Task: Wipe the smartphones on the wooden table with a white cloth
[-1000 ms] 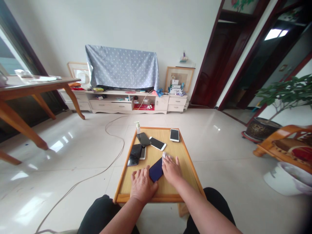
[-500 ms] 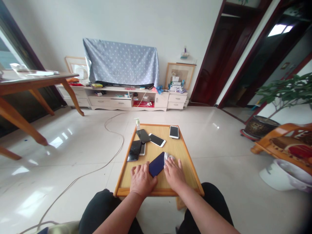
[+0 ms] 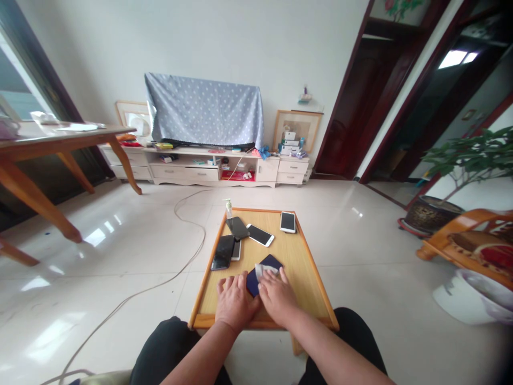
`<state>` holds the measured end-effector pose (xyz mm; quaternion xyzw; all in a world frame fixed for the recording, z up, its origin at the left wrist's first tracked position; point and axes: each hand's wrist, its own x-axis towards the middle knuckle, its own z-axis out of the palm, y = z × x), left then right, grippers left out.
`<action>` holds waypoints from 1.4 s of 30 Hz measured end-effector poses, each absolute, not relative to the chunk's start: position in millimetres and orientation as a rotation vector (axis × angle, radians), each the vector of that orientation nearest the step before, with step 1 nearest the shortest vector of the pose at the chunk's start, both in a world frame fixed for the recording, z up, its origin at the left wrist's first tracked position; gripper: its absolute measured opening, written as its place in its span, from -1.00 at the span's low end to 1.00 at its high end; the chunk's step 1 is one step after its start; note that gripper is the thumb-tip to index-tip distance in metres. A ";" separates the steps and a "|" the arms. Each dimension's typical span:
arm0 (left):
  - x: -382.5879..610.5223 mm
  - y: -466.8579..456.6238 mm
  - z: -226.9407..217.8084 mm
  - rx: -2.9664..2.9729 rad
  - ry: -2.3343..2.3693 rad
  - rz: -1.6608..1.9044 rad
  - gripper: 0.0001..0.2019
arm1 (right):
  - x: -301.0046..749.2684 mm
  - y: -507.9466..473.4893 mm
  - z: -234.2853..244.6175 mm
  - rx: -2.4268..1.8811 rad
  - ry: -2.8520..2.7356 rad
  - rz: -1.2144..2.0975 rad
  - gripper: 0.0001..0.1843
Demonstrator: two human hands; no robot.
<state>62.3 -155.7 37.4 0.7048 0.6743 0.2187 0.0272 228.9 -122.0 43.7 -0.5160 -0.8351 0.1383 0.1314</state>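
A dark blue phone (image 3: 273,261) lies flat and slanted on a small wooden table (image 3: 300,267). My left hand (image 3: 233,300) grips its near left end, thumb along the near edge and fingers at the left side. On top of the phone is a pale crumpled cloth (image 3: 262,268), likely a wipe, pressed under the fingers of my right hand (image 3: 276,297), which partly hide both. Farther up the table lie a white phone (image 3: 260,235), a dark phone (image 3: 238,228), a black phone (image 3: 223,252) overlapping another white phone (image 3: 236,250), and a white-framed phone (image 3: 287,222).
A clear pump bottle (image 3: 228,209) stands at the table's far left corner. A cable (image 3: 172,277) curves across the floor on the left. To the right are a white bucket (image 3: 457,299), a wooden chair (image 3: 436,243) and a potted plant (image 3: 430,214). A low cabinet (image 3: 184,172) lines the wall.
My right hand has moved left with the cloth, from the phone's right end onto the middle of its surface. My left hand stays at the phone's near left end. The view has tilted slightly upward.
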 end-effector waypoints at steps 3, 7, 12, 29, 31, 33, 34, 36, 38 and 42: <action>63.9 -155.8 42.3 2.159 2.088 0.662 -0.54 | 216.5 -124.3 45.1 -1.299 -2.494 0.449 -0.50; 68.0 -157.0 54.8 2.119 2.116 0.599 -0.49 | 225.8 -94.6 44.9 -1.480 -2.445 0.414 -0.52; 70.4 -158.1 65.3 2.111 2.121 0.569 -0.53 | 257.7 -73.3 30.7 -1.737 -2.316 0.291 -0.47; 69.5 -162.3 68.1 2.134 2.114 0.624 -0.60 | 298.0 -69.0 55.4 -1.768 -1.823 0.591 -0.67; 68.0 -163.6 67.2 2.128 2.117 0.657 -0.60 | 291.0 -54.6 54.4 -1.806 -1.746 0.709 -0.69; 65.8 -164.1 64.8 2.128 2.104 0.678 -0.60 | 285.0 -41.1 51.6 -1.807 -1.714 0.801 -0.66; 64.6 -164.0 63.0 2.127 2.095 0.688 -0.60 | 282.4 -35.1 50.0 -1.809 -1.689 0.866 -0.65; 62.6 -163.0 58.3 2.116 2.085 0.719 -0.61 | 278.1 -25.3 47.1 -1.816 -1.618 1.012 -0.63; 61.0 -161.0 52.4 2.098 2.094 0.753 -0.62 | 274.8 -17.6 45.5 -1.819 -1.537 1.148 -0.64; 58.6 -155.2 40.2 2.077 2.107 0.749 -0.62 | 272.0 -6.5 48.2 -1.813 -1.385 1.387 -0.63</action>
